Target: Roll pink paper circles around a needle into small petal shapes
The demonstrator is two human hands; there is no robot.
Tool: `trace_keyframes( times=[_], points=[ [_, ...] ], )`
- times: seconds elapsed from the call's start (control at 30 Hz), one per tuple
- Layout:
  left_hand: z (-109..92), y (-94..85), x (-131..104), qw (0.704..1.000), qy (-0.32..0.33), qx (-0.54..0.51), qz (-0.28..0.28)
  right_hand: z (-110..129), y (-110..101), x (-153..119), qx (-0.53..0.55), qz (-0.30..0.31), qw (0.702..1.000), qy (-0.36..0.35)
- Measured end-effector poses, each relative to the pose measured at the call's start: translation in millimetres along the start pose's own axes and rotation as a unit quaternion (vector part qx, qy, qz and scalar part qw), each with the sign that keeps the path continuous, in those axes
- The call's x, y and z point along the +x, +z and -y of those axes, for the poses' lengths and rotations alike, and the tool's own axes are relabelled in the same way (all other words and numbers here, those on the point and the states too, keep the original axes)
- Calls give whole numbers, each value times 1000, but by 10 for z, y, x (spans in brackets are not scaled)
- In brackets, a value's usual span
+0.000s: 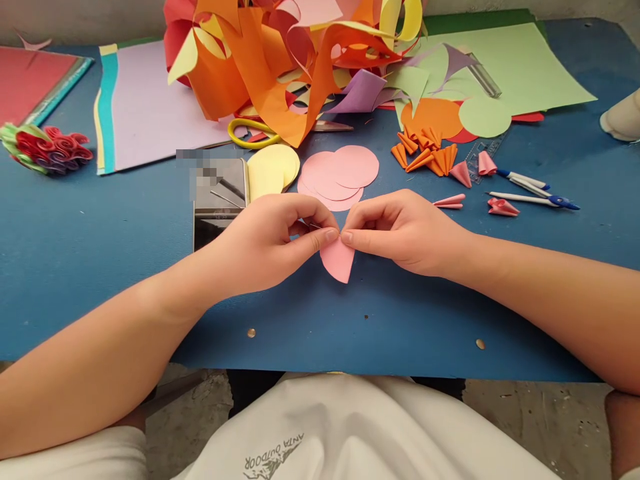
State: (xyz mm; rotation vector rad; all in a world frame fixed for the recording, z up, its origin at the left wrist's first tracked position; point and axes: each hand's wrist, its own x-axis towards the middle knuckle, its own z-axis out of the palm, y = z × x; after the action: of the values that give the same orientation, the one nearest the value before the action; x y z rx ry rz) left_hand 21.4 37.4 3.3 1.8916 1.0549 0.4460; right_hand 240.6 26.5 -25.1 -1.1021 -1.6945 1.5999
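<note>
Pink piece: there it was, a folded pink paper (pixel 340 261), hanging point-down from the fingertips over the near middle of the desk (pixel 360 340), just this side of the pink discs (pixel 340 175);
Left hand: the left hand (pixel 283 233) had its grip pinched on the top edge, thumb to finger;
Right hand: the right hand (pixel 410 233) matched it, grip on the same edge, thumbs nearly meeting;
Paper handling: a light, even pinch seemed the call; too hard a squeeze would likely have dented it;
Blue top: scuffed paint, orange cones (pixel 425 152) at the right, a tangle of scraps (pixel 295 60) towards the back;
Room: a pale wall (pixel 90 20) rose behind; grey, marked floor (pixel 525 427) showed below the near edge.
</note>
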Motion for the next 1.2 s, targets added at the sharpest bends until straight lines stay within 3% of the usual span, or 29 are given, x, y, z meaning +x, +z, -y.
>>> trace_keyframes(
  times=[0.13,0.27,0.5,0.6,0.9,1.1,1.2],
  points=[
    [-11,9,-11,998,-44,-41,4,24,46,-58,-68,-44,996,-22],
    [-29,21,-36,996,-48,-69,3,94,50,-101,-145,-72,983,-82],
    [-57,13,-52,999,-2,-34,5,105,-103,-6,-81,78,993,19],
    [-49,5,-43,1000,8,-22,7,44,-145,43,-31,107,994,12],
    [-29,14,-18,1000,6,-26,2,7,-102,25,-4,64,997,35],
    [-59,5,-49,998,-41,-36,20,9,-90,16,-11,75,996,50],
    [-64,19,-65,1000,-23,-6,12,17,-102,17,-23,80,995,56]
  ],
)
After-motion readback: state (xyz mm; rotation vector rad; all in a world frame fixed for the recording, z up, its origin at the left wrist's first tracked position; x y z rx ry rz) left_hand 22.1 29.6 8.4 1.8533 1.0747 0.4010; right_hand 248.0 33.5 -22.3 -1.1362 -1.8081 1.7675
